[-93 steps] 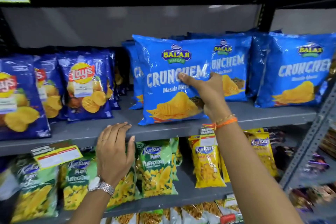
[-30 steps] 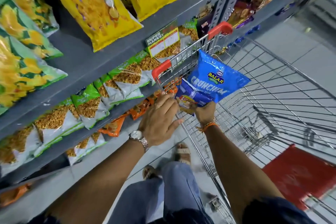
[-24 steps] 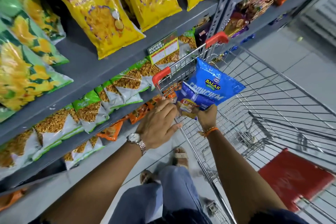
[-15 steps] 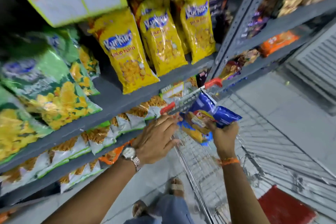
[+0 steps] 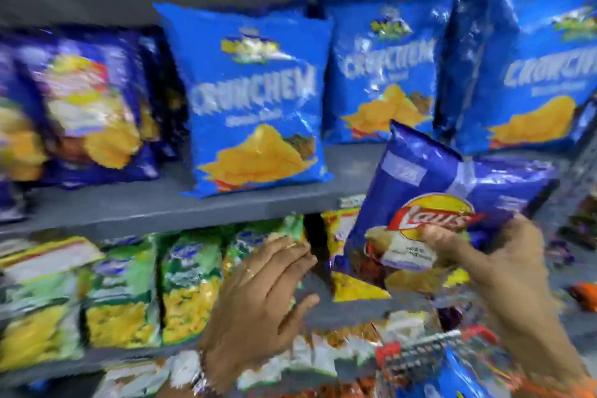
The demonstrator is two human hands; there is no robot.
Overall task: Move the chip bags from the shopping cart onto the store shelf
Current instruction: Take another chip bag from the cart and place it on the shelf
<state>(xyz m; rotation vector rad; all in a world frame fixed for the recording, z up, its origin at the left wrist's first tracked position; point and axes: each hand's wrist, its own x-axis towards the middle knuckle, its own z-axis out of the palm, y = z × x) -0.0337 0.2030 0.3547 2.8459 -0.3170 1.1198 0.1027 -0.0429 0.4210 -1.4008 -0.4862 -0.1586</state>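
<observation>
Gripping a dark blue Lay's bag (image 5: pixel 429 203) by its lower front, our right hand (image 5: pixel 504 271) has its thumb pressed across the printed logo while the other fingers curl out of sight behind the packet. We hold the bag tilted, its top corner leaning left, in the air just in front of the grey shelf (image 5: pixel 161 203) edge and overlapping the lower row of goods from our viewpoint. It touches nothing but our hand.

Our left hand (image 5: pixel 258 294) floats lower and to the left, fingers spread loosely apart and empty, palm turned away toward the shelving; a ring (image 5: pixel 250 274) shows on one finger and a metal watch (image 5: pixel 200 378) at the wrist.

Up on the shelf stand three bright blue Crunchem bags (image 5: pixel 255 100), upright and side by side, the middle and right ones set a little further back. To their left sits a cluster of dark blue Lay's bags (image 5: pixel 87 107), also upright, heavily blurred.

Below, green snack packets (image 5: pixel 190 284) line the next level, with yellow packets (image 5: pixel 349 268) partly hidden behind the bag we hold.

At the bottom right we see the shopping cart (image 5: pixel 420 352), its wire rim and red corner piece visible, with another bright blue bag (image 5: pixel 452 378) lying inside it.
</observation>
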